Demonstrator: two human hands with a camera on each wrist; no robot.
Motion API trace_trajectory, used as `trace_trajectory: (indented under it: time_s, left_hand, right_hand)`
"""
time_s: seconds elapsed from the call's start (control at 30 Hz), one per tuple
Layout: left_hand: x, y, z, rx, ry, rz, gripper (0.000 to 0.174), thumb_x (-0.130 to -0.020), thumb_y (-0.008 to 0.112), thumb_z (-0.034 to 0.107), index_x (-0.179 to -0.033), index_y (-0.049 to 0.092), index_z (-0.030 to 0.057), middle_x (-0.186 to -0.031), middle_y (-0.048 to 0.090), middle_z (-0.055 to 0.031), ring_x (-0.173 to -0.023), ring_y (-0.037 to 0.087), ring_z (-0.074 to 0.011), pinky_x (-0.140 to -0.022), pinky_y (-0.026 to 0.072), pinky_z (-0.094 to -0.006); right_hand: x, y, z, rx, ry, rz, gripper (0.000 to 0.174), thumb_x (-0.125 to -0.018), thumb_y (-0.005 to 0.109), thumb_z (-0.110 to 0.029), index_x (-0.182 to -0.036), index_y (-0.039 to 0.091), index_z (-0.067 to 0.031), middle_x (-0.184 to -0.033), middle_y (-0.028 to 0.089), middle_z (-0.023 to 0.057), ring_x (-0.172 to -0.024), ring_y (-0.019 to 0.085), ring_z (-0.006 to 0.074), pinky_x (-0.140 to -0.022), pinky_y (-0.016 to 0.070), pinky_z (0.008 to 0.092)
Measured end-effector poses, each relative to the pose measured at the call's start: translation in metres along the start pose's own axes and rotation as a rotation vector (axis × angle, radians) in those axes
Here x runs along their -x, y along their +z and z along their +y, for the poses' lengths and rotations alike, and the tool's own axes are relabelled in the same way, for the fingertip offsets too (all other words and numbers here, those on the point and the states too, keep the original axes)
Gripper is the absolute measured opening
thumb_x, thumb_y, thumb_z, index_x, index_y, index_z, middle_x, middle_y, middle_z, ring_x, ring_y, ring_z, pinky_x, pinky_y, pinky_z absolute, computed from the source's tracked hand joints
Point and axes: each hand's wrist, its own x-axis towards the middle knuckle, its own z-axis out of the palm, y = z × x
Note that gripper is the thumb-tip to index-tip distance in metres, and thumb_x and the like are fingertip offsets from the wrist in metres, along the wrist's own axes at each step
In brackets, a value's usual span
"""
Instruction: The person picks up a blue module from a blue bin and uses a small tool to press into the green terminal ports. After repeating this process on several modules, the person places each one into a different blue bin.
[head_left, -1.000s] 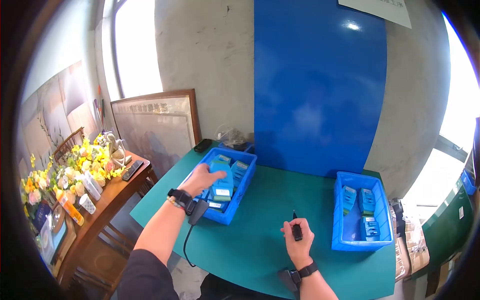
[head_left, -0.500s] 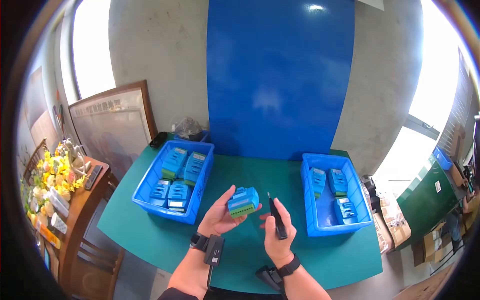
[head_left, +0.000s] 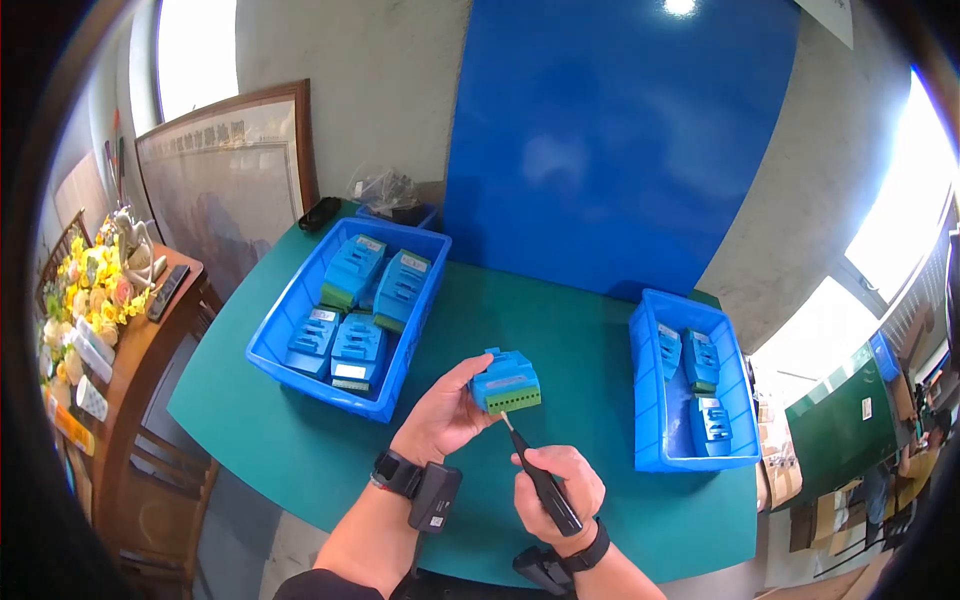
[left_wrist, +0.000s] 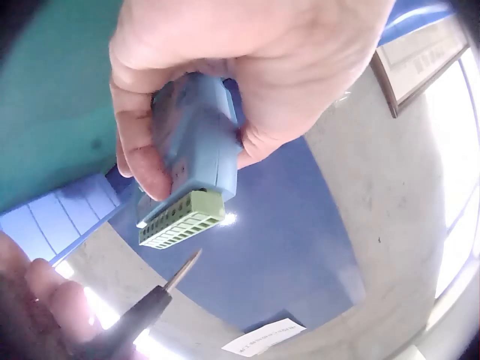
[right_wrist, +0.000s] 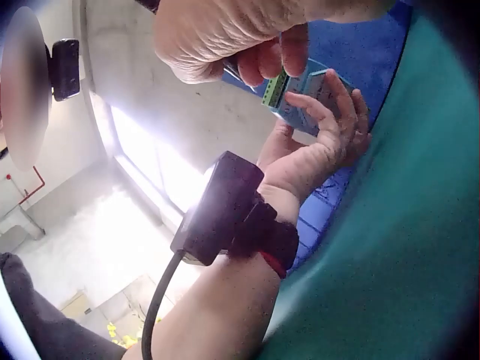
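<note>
A blue module [head_left: 506, 378] with a green terminal strip [head_left: 514, 400] is gripped by the left hand [head_left: 440, 415] over the table. In the left wrist view the left hand [left_wrist: 247, 52] has thumb and fingers round the module [left_wrist: 199, 139]. The right hand [head_left: 562, 495] holds a black screwdriver [head_left: 545, 485], its tip at the strip's lower edge in the head view. Seen from the left wrist, the screwdriver [left_wrist: 142, 315] points at the strip [left_wrist: 182, 220] with a small gap. The right wrist view shows the right hand [right_wrist: 232, 34] beside the strip [right_wrist: 274, 90].
On the green table [head_left: 480, 520], a blue bin [head_left: 262, 335] at the left holds several blue modules. Another blue bin [head_left: 690, 464] at the right holds three. Behind stands a blue panel [head_left: 610, 140]; a side table with flowers [head_left: 95, 285] is at far left.
The left hand has taken a module out of the left bin and brought it over the table. The right hand has brought the screwdriver's tip to the module's green strip. The head view has shifted.
</note>
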Motion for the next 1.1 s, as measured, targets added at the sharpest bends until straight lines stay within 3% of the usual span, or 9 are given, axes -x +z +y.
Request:
trace_trajectory:
  time_s: [0.1, 0.37, 0.4, 0.53, 0.83, 1.1]
  left_hand:
    - [0.001, 0.003, 0.000, 0.008, 0.007, 0.052, 0.024, -0.091, 0.063, 0.023, -0.107, 0.059, 0.0070, -0.105, 0.065, -0.0085, -0.095, 0.065, -0.0202, -0.074, 0.0553, -0.0311]
    - [0.003, 0.010, -0.002, -0.040, 0.010, 0.082, 0.024, -0.091, 0.062, 0.023, -0.108, 0.058, 0.0064, -0.104, 0.064, -0.0087, -0.094, 0.064, -0.0216, -0.077, 0.0547, -0.0363]
    - [0.004, 0.013, -0.002, -0.038, 0.019, 0.107, 0.024, -0.091, 0.061, 0.023, -0.108, 0.058, 0.0063, -0.104, 0.064, -0.0086, -0.093, 0.064, -0.0218, -0.078, 0.0546, -0.0369]
    - [-0.001, 0.005, -0.001, 0.003, 0.015, 0.133, 0.020, -0.089, 0.062, 0.022, -0.102, 0.061, 0.0071, -0.093, 0.068, -0.0052, -0.082, 0.068, -0.0195, -0.059, 0.0567, -0.0292]
    - [-0.001, -0.004, 0.003, 0.032, 0.016, 0.087, 0.023, -0.089, 0.063, 0.024, -0.103, 0.059, 0.0075, -0.095, 0.066, -0.0055, -0.083, 0.066, -0.0190, -0.062, 0.0535, -0.0298]
    - [0.000, -0.003, -0.001, 0.025, 0.000, 0.089, 0.023, -0.087, 0.065, 0.023, -0.103, 0.060, 0.0072, -0.097, 0.066, -0.0060, -0.085, 0.066, -0.0191, -0.062, 0.0531, -0.0296]
  right_hand:
    - [0.000, 0.000, -0.001, -0.017, -0.007, -0.010, 0.029, -0.065, 0.070, 0.004, -0.093, 0.062, 0.0005, -0.080, 0.069, 0.0116, -0.071, 0.068, 0.0244, -0.064, 0.0545, 0.0300]
    - [-0.008, 0.002, 0.002, 0.033, -0.046, -0.067, 0.029, -0.066, 0.072, 0.004, -0.094, 0.064, 0.0004, -0.083, 0.069, 0.0114, -0.073, 0.068, 0.0252, -0.065, 0.0544, 0.0298]
    - [-0.007, 0.001, 0.001, 0.037, -0.033, -0.068, 0.028, -0.066, 0.072, 0.003, -0.093, 0.064, 0.0003, -0.084, 0.069, 0.0114, -0.073, 0.068, 0.0255, -0.065, 0.0544, 0.0299]
    - [-0.003, -0.003, 0.007, 0.019, 0.063, 0.025, 0.024, -0.070, 0.071, 0.003, -0.093, 0.064, 0.0013, -0.082, 0.069, 0.0131, -0.071, 0.069, 0.0248, -0.064, 0.0539, 0.0295]
    - [-0.006, -0.012, 0.013, 0.094, 0.251, 0.176, 0.015, -0.077, 0.065, 0.001, -0.092, 0.062, 0.0022, -0.078, 0.069, 0.0126, -0.070, 0.070, 0.0194, -0.062, 0.0537, 0.0271]
    - [0.000, -0.006, 0.012, 0.064, 0.043, 0.073, 0.020, -0.073, 0.068, -0.002, -0.093, 0.062, 0.0001, -0.077, 0.069, 0.0123, -0.066, 0.069, 0.0223, -0.060, 0.0538, 0.0288]
